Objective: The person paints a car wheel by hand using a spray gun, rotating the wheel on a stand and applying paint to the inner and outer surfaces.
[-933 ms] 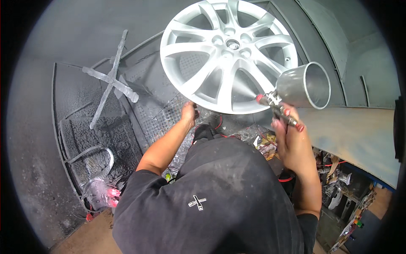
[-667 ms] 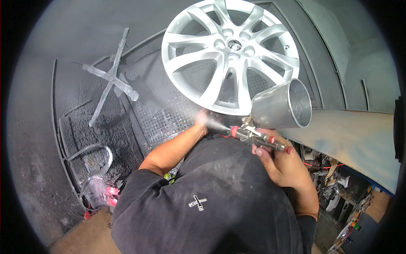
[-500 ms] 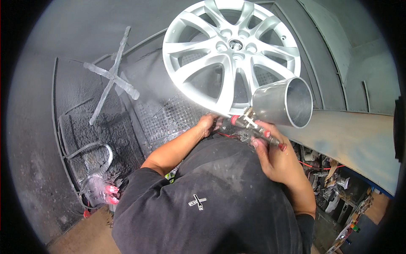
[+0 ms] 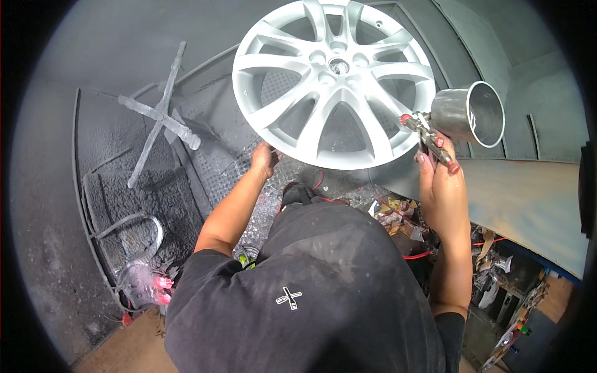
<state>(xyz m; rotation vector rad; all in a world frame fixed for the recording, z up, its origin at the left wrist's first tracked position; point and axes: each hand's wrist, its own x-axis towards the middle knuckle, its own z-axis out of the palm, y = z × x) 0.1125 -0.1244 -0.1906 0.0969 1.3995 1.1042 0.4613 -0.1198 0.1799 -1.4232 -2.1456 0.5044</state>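
Note:
A silver-white alloy wheel (image 4: 339, 118) with several split spokes fills the upper middle, its face toward me. My right hand (image 4: 444, 168) is closed around a spray gun (image 4: 429, 133) with red knobs, beside the wheel's lower right rim. A metal paint cup (image 4: 457, 115) is attached to the gun, its round mouth facing right. Just under the wheel's lower left edge is my left hand (image 4: 265, 160), fingers curled; the rim partly hides them, and what they grip cannot be made out.
A grey paint-crusted cross (image 4: 163, 117) stands at left, above a rough dark panel (image 4: 143, 193). A hose (image 4: 152, 227) curves below it, near pink-coated items (image 4: 161, 289). Scraps and a red hose (image 4: 416, 255) lie on the floor at right, beside a pale panel (image 4: 528, 205).
My right hand has moved up and to the right with the spray gun. My left hand has shifted up and left. The wheel has turned and moved slightly left.

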